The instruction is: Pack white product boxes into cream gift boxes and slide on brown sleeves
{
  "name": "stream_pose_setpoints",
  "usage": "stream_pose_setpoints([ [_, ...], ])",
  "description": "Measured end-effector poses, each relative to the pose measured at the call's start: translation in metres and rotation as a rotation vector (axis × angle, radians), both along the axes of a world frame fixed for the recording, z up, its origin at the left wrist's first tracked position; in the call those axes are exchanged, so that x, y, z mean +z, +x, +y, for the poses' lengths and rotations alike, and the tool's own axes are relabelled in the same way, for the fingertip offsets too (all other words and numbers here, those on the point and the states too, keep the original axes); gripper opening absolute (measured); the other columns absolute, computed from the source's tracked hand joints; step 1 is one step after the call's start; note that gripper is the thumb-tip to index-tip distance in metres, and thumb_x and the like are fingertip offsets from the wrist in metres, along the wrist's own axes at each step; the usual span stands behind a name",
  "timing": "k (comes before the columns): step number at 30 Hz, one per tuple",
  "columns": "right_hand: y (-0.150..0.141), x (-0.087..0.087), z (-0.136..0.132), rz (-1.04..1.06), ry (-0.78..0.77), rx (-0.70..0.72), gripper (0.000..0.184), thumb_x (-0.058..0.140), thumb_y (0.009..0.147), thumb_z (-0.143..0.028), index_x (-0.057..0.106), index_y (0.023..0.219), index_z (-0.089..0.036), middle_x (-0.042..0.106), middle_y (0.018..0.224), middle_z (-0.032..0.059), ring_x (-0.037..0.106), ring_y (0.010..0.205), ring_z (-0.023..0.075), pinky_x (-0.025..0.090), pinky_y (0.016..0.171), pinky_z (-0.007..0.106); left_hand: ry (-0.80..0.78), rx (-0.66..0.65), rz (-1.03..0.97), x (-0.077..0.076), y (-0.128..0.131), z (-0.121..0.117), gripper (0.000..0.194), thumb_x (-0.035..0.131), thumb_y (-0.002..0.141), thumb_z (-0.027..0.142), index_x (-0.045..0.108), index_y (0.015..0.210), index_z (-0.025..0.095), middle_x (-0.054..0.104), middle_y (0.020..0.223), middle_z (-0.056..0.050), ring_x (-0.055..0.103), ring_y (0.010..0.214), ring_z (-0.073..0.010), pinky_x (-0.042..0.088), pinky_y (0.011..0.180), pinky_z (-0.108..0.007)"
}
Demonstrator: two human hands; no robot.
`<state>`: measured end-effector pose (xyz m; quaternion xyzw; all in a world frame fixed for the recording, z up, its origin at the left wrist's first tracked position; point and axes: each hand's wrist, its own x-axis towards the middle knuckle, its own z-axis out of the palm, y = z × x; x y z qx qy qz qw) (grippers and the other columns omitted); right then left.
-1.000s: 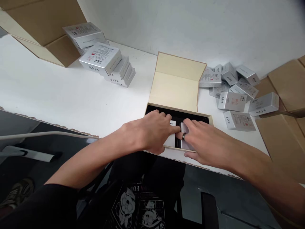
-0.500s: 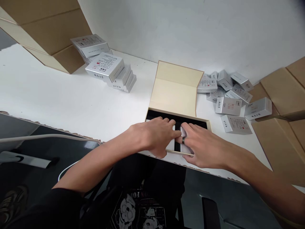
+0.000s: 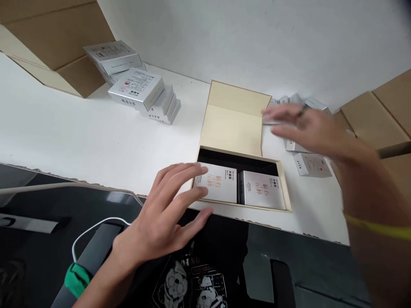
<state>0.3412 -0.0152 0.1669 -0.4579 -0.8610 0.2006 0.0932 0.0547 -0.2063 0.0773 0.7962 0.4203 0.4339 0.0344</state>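
Note:
A cream gift box [image 3: 286, 186] with a black inside lies by the table's front edge, its lid [image 3: 233, 128] folded back towards the wall. Two silver-white tea cartons lie side by side in it: the left carton [image 3: 222, 185] and the right carton [image 3: 263, 190], with a dark gap between them. My left hand [image 3: 165, 214] hovers at the box's left end, fingers spread and empty. Blurred by motion, my right hand [image 3: 308, 126] is over the loose pile of silver cartons [image 3: 312, 166] to the right, fingers stretched out; it hides part of the pile.
Silver cartons [image 3: 136, 87] are stacked at the back left, against a brown cardboard box [image 3: 61, 38]. Another cardboard box [image 3: 390, 115] stands at the right, behind my forearm. The white table [image 3: 141, 149] has a ragged front edge; a cable [image 3: 80, 185] runs below it.
Both hands have come off the cartons in the gift box. My left hand drew back left and opened; my right hand moved up and right to the loose pile.

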Motion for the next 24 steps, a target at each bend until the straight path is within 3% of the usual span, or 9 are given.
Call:
stream_pose_setpoints([
  [2,-0.019,-0.019,0.043,-0.086,0.122,-0.194,0.059,0.057,0.097,-0.052,0.048,0.145,-0.018,0.047,0.155,0.0144,0.049,0.137,0.0263,0.043,0.114,0.046,0.08,0.096,-0.199,-0.018,0.008,-0.01,0.051,0.075,0.08,0.006,0.053,0.123,0.019,0.056,0.138,-0.016,0.06,0.128,-0.0308,0.055,0.104,-0.049],
  [7,-0.048,-0.062,0.12,-0.265,0.152,-0.3,0.091,0.07,0.086,-0.032,0.021,0.158,-0.009,0.05,0.149,0.0244,0.044,0.137,0.0359,0.031,0.118,0.054,0.015,0.307,-0.607,-0.053,0.043,-0.029,0.048,0.067,0.082,0.001,0.05,0.123,0.02,0.055,0.131,-0.016,0.058,0.126,-0.0304,0.054,0.099,-0.05],
  [10,-0.051,-0.068,0.133,-0.308,0.234,-0.312,0.086,0.066,0.087,-0.026,0.022,0.157,-0.004,0.045,0.151,0.0273,0.035,0.142,0.0375,0.02,0.12,0.057,-0.13,0.349,-0.649,-0.064,0.058,-0.034,0.04,0.063,0.091,0.008,0.047,0.124,0.021,0.051,0.137,-0.017,0.051,0.134,-0.0301,0.049,0.105,-0.052],
  [12,-0.053,-0.065,0.135,-0.329,0.27,-0.31,0.081,0.067,0.086,-0.024,0.029,0.154,-0.002,0.039,0.156,0.0291,0.031,0.144,0.0394,0.022,0.119,0.057,-0.179,0.373,-0.67,-0.068,0.063,-0.034,0.038,0.062,0.095,0.013,0.044,0.127,0.023,0.048,0.142,-0.017,0.046,0.14,-0.0301,0.046,0.11,-0.055],
  [15,-0.057,-0.055,0.135,-0.372,0.277,-0.273,0.063,0.065,0.087,-0.018,0.045,0.143,0.001,0.048,0.148,0.0284,0.041,0.139,0.0381,0.027,0.117,0.058,-0.234,0.376,-0.694,-0.069,0.066,-0.034,0.035,0.059,0.1,0.019,0.041,0.129,0.026,0.043,0.147,-0.016,0.041,0.145,-0.0298,0.04,0.116,-0.06],
  [18,-0.056,-0.033,0.123,-0.407,0.269,-0.213,0.045,0.06,0.089,-0.017,0.057,0.13,0.002,0.064,0.127,0.0213,0.056,0.124,0.0329,0.037,0.109,0.054,-0.246,0.351,-0.731,-0.065,0.069,-0.035,0.031,0.055,0.103,0.024,0.038,0.128,0.028,0.039,0.149,-0.015,0.042,0.143,-0.0297,0.04,0.115,-0.062],
  [20,-0.046,-0.015,0.096,-0.413,0.268,-0.146,0.036,0.049,0.096,-0.021,0.064,0.121,0.001,0.068,0.119,0.0153,0.06,0.117,0.0283,0.042,0.103,0.048,-0.244,0.35,-0.763,-0.063,0.071,-0.037,0.028,0.051,0.104,0.027,0.036,0.127,0.03,0.037,0.15,-0.015,0.045,0.141,-0.0294,0.044,0.111,-0.061],
  [22,-0.026,-0.001,0.048,-0.397,0.321,-0.069,0.048,0.028,0.102,-0.024,0.067,0.117,-0.002,0.066,0.123,0.0116,0.057,0.123,0.0272,0.041,0.103,0.046,-0.257,0.35,-0.788,-0.063,0.072,-0.04,0.025,0.048,0.105,0.029,0.034,0.127,0.031,0.036,0.151,-0.014,0.046,0.139,-0.0288,0.047,0.108,-0.06],
  [24,0.001,0.001,-0.018,-0.359,0.424,-0.051,0.041,0.035,0.104,-0.028,0.07,0.117,-0.01,0.067,0.122,0.0119,0.058,0.119,0.0276,0.043,0.102,0.049,-0.278,0.323,-0.82,-0.064,0.069,-0.043,0.024,0.045,0.106,0.03,0.035,0.128,0.032,0.036,0.151,-0.013,0.048,0.137,-0.0286,0.048,0.107,-0.06],
])
